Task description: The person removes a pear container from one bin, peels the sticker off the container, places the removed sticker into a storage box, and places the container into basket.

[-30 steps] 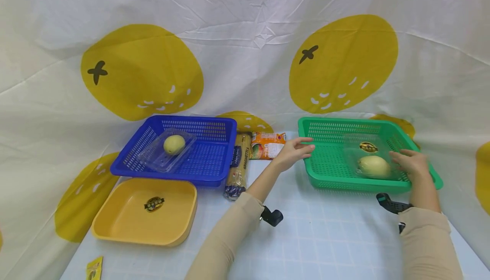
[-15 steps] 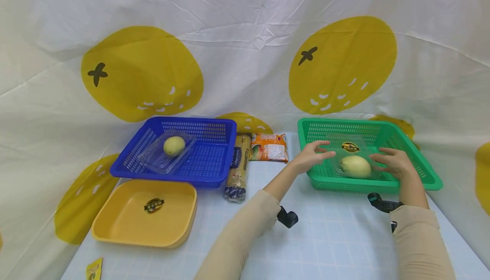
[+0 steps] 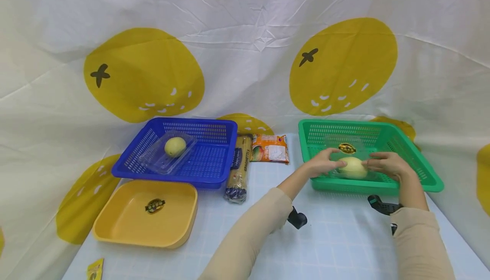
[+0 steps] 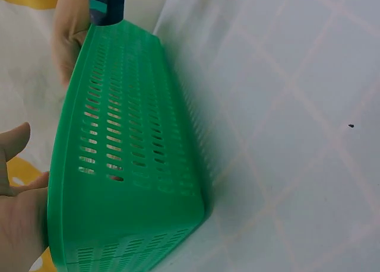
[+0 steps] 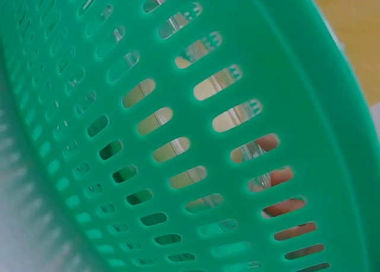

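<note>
In the head view, a pale yellow melon (image 3: 353, 170) sits with a clear plastic container (image 3: 332, 144) in the green basket (image 3: 405, 186). A black-and-gold sticker marks the plastic behind the melon. My left hand (image 3: 324, 164) reaches over the basket's left front edge, thumb tip at the melon's left side. From the right, my right hand (image 3: 389, 166) brings its fingertips to the melon's other side. Whether they press on fruit or plastic cannot be told. The left wrist view shows the left hand (image 4: 24, 224) beyond the rim, partly hidden; through basket slots in the right wrist view, fingers (image 5: 279, 178) show.
Left of centre, a blue basket (image 3: 226, 169) holds another melon (image 3: 175, 147) in a clear plastic container (image 3: 164, 165). A yellow tray (image 3: 130, 212) stands before it. Beside the blue basket lie a spaghetti pack (image 3: 239, 169) and an orange packet (image 3: 269, 148). A yellow sachet (image 3: 95, 269) lies front left.
The melon and clear container have shifted left inside the green basket along with my right hand. My left hand has moved right and down, from the basket's left rim to the melon's side.
</note>
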`<action>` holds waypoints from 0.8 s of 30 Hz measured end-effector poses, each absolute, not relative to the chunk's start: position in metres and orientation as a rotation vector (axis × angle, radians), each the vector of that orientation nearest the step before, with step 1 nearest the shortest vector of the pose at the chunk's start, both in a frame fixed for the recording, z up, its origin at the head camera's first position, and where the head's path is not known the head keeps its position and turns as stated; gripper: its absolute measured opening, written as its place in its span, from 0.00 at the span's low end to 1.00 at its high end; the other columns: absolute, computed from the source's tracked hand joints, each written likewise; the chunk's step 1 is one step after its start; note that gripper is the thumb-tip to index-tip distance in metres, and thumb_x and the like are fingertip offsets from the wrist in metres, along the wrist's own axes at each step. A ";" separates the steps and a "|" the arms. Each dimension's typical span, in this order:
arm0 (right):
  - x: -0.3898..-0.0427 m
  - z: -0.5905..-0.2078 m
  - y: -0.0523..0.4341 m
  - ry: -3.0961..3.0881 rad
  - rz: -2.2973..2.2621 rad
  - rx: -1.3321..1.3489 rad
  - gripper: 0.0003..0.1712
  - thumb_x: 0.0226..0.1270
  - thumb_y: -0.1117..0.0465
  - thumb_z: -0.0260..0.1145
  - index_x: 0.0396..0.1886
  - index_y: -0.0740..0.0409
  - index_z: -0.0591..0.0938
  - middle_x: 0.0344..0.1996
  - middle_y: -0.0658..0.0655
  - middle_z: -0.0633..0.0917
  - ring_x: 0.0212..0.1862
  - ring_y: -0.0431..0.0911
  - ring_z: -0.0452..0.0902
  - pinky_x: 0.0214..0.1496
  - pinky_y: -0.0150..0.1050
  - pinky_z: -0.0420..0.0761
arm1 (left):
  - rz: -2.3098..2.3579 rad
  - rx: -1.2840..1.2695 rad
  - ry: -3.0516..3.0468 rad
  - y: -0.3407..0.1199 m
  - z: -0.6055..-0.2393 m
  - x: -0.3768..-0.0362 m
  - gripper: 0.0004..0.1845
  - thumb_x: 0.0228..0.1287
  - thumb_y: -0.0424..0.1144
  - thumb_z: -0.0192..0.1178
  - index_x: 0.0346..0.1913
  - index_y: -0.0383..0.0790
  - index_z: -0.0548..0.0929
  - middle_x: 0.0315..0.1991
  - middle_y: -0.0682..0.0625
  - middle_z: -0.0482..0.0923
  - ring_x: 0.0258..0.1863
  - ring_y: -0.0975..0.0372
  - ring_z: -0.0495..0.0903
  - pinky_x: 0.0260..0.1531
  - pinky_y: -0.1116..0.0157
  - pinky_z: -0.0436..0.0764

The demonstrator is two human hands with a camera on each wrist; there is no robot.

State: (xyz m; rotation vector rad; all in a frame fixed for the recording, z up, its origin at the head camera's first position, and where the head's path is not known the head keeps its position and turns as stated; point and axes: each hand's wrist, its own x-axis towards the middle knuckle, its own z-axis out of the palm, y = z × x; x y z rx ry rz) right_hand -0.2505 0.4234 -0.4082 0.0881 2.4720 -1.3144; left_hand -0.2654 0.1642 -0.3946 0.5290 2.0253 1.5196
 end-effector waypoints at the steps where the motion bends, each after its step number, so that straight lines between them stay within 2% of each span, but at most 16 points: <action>1: -0.250 -0.409 0.423 2.470 -1.319 0.068 0.50 0.68 0.51 0.61 0.69 0.78 0.44 0.66 0.82 0.50 0.53 0.46 0.76 0.60 0.50 0.71 | 1.511 0.533 2.012 0.165 -0.395 -0.265 0.31 0.65 0.43 0.59 0.69 0.47 0.63 0.69 0.48 0.59 0.59 0.52 0.70 0.47 0.52 0.78; 6: -0.250 -0.411 0.423 2.447 -1.362 0.023 0.48 0.68 0.53 0.60 0.69 0.79 0.44 0.66 0.82 0.49 0.41 0.25 0.72 0.56 0.42 0.76 | 1.513 0.522 2.016 0.167 -0.397 -0.265 0.31 0.66 0.42 0.58 0.69 0.46 0.61 0.69 0.49 0.57 0.57 0.51 0.71 0.45 0.53 0.79; 10: -0.251 -0.411 0.423 2.448 -1.353 0.021 0.48 0.68 0.53 0.60 0.69 0.79 0.45 0.65 0.81 0.53 0.40 0.23 0.69 0.55 0.40 0.77 | 1.546 0.498 2.087 0.167 -0.397 -0.265 0.31 0.65 0.42 0.59 0.69 0.47 0.61 0.69 0.49 0.59 0.59 0.53 0.70 0.49 0.56 0.77; 14: -0.250 -0.409 0.424 2.444 -1.373 0.016 0.48 0.68 0.53 0.60 0.70 0.77 0.45 0.67 0.80 0.51 0.40 0.20 0.68 0.55 0.37 0.77 | 1.572 0.507 2.155 0.166 -0.398 -0.263 0.32 0.64 0.42 0.60 0.69 0.48 0.62 0.68 0.51 0.60 0.66 0.56 0.62 0.56 0.58 0.73; 16: -0.249 -0.407 0.424 2.450 -1.383 0.022 0.48 0.68 0.52 0.60 0.70 0.76 0.44 0.68 0.79 0.49 0.42 0.21 0.67 0.56 0.37 0.76 | 1.582 0.523 2.182 0.166 -0.398 -0.263 0.31 0.64 0.42 0.60 0.69 0.48 0.63 0.68 0.52 0.62 0.67 0.57 0.62 0.57 0.59 0.72; 18: -0.248 -0.405 0.423 2.456 -1.402 0.039 0.49 0.68 0.50 0.60 0.71 0.74 0.44 0.69 0.77 0.48 0.50 0.31 0.72 0.60 0.41 0.72 | 1.585 0.548 2.220 0.166 -0.399 -0.261 0.30 0.64 0.43 0.60 0.68 0.48 0.65 0.67 0.53 0.63 0.66 0.58 0.62 0.57 0.59 0.72; 20: -0.246 -0.404 0.422 2.469 -1.421 0.069 0.49 0.68 0.48 0.59 0.71 0.72 0.44 0.70 0.75 0.48 0.61 0.46 0.68 0.65 0.47 0.67 | 1.588 0.574 2.262 0.166 -0.399 -0.260 0.28 0.64 0.43 0.60 0.67 0.48 0.67 0.66 0.54 0.65 0.66 0.59 0.63 0.56 0.61 0.73; 21: -0.245 -0.403 0.421 2.479 -1.433 0.084 0.49 0.68 0.47 0.59 0.72 0.71 0.45 0.70 0.74 0.49 0.63 0.48 0.65 0.66 0.50 0.63 | 1.597 0.586 2.280 0.166 -0.399 -0.259 0.28 0.63 0.43 0.61 0.66 0.48 0.68 0.65 0.55 0.66 0.65 0.60 0.64 0.55 0.62 0.73; 23: -0.244 -0.403 0.420 2.487 -1.483 0.107 0.49 0.67 0.46 0.59 0.72 0.70 0.46 0.70 0.68 0.53 0.64 0.48 0.64 0.67 0.54 0.58 | 1.656 0.602 2.275 0.166 -0.400 -0.258 0.27 0.63 0.41 0.61 0.65 0.47 0.70 0.64 0.55 0.67 0.55 0.59 0.74 0.48 0.64 0.77; 24: -0.244 -0.402 0.420 2.489 -1.514 0.119 0.49 0.67 0.46 0.59 0.72 0.69 0.46 0.69 0.63 0.57 0.61 0.41 0.67 0.67 0.54 0.57 | 1.686 0.599 2.275 0.166 -0.400 -0.257 0.27 0.62 0.40 0.62 0.65 0.47 0.71 0.64 0.55 0.68 0.48 0.60 0.77 0.43 0.66 0.78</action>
